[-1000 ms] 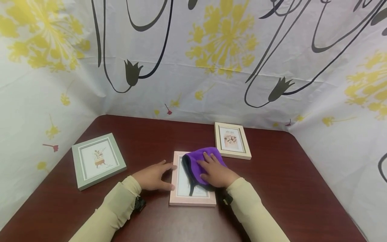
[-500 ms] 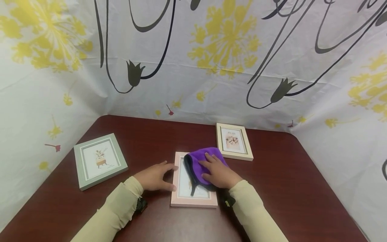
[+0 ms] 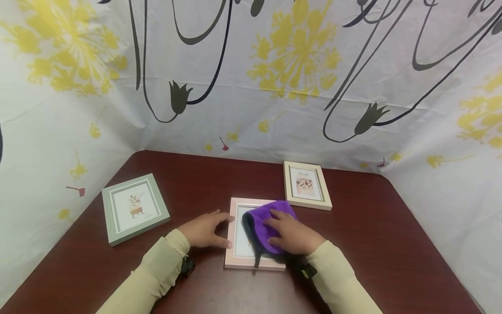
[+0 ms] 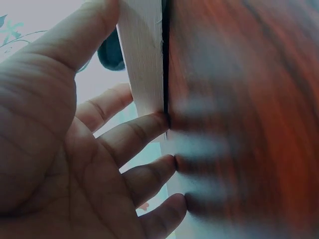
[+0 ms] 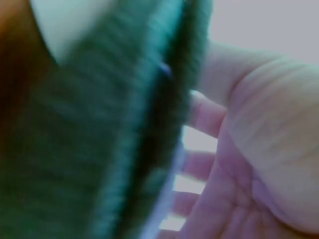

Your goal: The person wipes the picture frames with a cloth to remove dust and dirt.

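Note:
A pink picture frame (image 3: pixel 255 264) lies face up near the middle of the table. Over its right part is a folded cloth (image 3: pixel 262 220), purple on top and dark green beneath, with a small loop hanging at the near end. My right hand (image 3: pixel 296 235) rests on the cloth with fingers spread; the right wrist view shows the blurred dark green cloth (image 5: pixel 75 149) beside the palm. At the frame's left edge is my left hand (image 3: pixel 204 229), thumb and fingertips touching it. In the left wrist view, these relaxed fingers (image 4: pixel 142 132) reach along the frame's side (image 4: pixel 144 59).
A green picture frame (image 3: pixel 158 220) lies at the left of the dark red table (image 3: pixel 376 244). Back right, a cream picture frame (image 3: pixel 307 203) lies close behind the cloth. White patterned fabric (image 3: pixel 243 104) walls in the table at the back and sides.
My right hand and the cloth have slid toward me over the pink frame, baring more of its far edge. The left hand keeps its place at the frame. The head view shifts slightly.

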A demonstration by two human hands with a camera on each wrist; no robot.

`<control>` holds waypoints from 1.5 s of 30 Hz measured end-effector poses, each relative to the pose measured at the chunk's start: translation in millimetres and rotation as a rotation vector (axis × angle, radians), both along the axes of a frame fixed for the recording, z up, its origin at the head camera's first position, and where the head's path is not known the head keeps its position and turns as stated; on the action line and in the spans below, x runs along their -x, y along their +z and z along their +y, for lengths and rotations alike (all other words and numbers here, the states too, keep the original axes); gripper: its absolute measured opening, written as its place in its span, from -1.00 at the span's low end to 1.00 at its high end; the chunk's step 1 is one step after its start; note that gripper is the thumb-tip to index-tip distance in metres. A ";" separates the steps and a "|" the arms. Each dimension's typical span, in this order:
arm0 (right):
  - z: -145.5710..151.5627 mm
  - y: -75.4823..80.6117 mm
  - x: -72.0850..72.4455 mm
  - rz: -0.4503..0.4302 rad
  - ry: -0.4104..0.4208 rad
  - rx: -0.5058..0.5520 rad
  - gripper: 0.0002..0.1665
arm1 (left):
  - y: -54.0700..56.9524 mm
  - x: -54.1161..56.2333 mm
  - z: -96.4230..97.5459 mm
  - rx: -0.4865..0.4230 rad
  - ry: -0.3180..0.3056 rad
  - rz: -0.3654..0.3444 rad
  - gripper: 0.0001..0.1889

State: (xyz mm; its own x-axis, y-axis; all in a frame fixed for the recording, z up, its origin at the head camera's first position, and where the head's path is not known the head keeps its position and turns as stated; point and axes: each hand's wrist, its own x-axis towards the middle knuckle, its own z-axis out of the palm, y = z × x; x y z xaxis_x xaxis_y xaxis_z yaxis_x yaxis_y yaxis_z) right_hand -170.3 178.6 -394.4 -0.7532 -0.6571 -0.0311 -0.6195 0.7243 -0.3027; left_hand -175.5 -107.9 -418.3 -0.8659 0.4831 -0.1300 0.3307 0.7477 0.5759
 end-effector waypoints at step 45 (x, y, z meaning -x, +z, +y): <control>-11.0 4.2 -9.3 0.067 -0.047 -0.058 -0.72 | 2.4 -1.1 -1.0 0.044 -0.038 -0.010 -0.23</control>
State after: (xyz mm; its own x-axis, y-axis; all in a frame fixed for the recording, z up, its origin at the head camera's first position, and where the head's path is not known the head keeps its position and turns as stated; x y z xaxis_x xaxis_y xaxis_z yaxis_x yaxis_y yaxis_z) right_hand -161.0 167.6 -390.1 -0.7848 -0.6195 -0.0163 -0.6018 0.7682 -0.2185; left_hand -174.4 -108.9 -415.9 -0.8454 0.5094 -0.1606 0.3538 0.7593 0.5462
